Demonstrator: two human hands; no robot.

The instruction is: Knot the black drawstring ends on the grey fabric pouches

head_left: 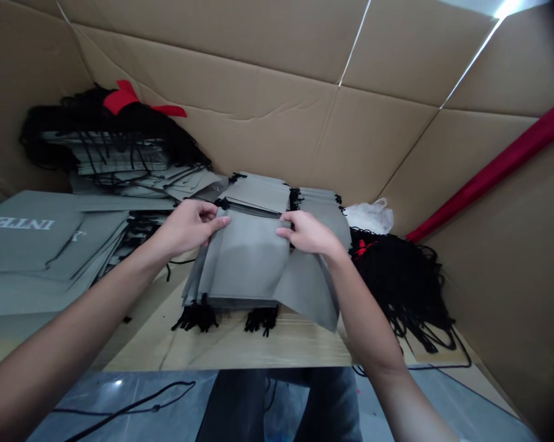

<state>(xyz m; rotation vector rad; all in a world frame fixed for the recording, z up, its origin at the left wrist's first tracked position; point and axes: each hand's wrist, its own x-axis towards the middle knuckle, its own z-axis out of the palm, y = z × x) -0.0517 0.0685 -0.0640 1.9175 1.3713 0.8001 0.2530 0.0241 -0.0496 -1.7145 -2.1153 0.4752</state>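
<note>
In front of me a stack of flat grey paper bags (pixel 249 258) lies on the wooden table, with black cord ends sticking out at its near edge. My left hand (pixel 196 226) is closed on the upper left edge of the top bag, its thumb flat on the surface. Pinched between thumb and fingers of my right hand (pixel 307 232) is the same bag's upper right edge. A loose grey flap (pixel 308 285) slants out under my right wrist. Behind my hands lies another pile of grey bags (pixel 258 191) with knotted black cords.
Larger grey bags with white lettering (pixel 19 258) lie at left. Behind them is a heap of black cords (pixel 106 123) with a red strip. More black cords (pixel 396 276) and a white plastic bag (pixel 371 216) sit at right. Cardboard walls (pixel 267 80) enclose the wooden table (pixel 240 350).
</note>
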